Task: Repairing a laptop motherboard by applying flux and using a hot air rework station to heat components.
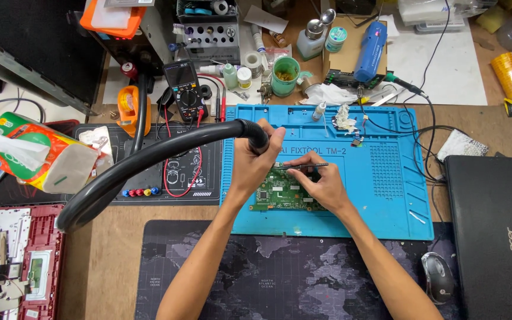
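Cluttered with repair gear, the wooden tabletop carries a dark world-map mat along its near edge and a closed black laptop at the far right. Beyond the map mat lies a blue work mat, and on it, near its front left, sits a green circuit board. A thick black hose arcs in from the left, its mouth brought down just above the board. Left of the blue mat are a black pad with a multimeter and red leads, a bright packet of tissues, and an opened red laptop shell in the near corner. A mouse rests beside the closed laptop.

The left hand is closed around the hose end, holding it over the board. The right hand rests on the board's right side and pinches thin tweezers, which point left across the board's far edge.

Judging by this, work on the board looks to be in the middle: board laid out, hose in place, tweezers at a spot on it. Whether any part has been lifted or set cannot be told; the tips are too small to read. The opened shell suggests reassembly is left to do.
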